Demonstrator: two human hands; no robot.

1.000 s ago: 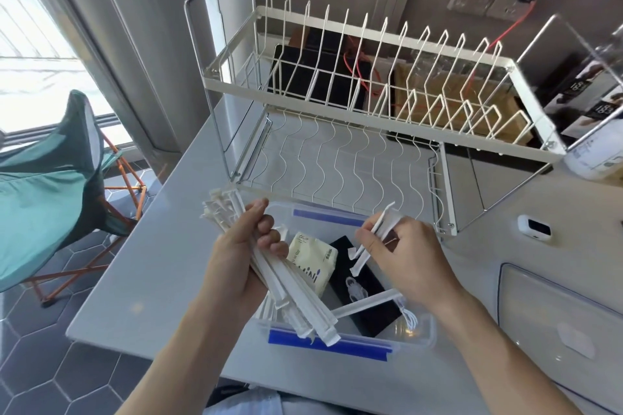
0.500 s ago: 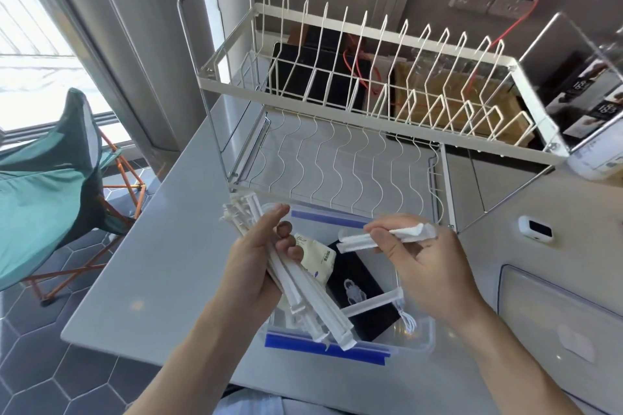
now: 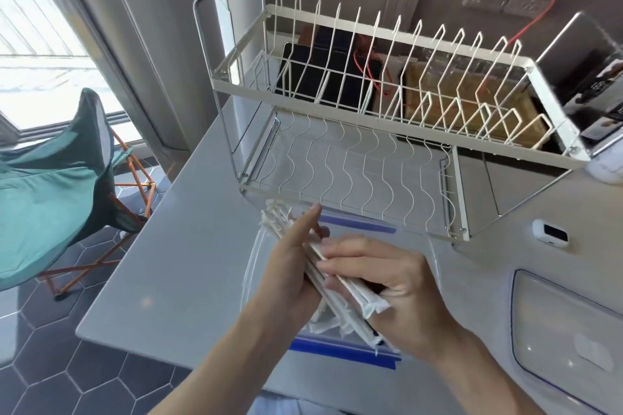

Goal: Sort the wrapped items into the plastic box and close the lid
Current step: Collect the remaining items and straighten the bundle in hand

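A clear plastic box point(image 3: 357, 225) with blue-taped edges stands on the grey counter in front of me, mostly covered by my hands. My left hand point(image 3: 291, 271) grips a bundle of long white wrapped items point(image 3: 350, 293) slanting over the box. My right hand point(image 3: 387, 276) lies across the same bundle from the right, fingers pressed on the wrappers. The box's contents are hidden under the hands. The clear lid point(image 3: 569, 340) lies flat at the right edge of the counter.
A white wire dish rack point(image 3: 371, 131) stands just behind the box. A small white device point(image 3: 550, 233) lies to the right of the rack. The counter's left edge drops to a tiled floor with a teal folding chair point(image 3: 50, 185).
My right hand, which held a single wrapped item apart above the box, has come left and joined it to the bundle in my left hand. The view has shifted slightly.
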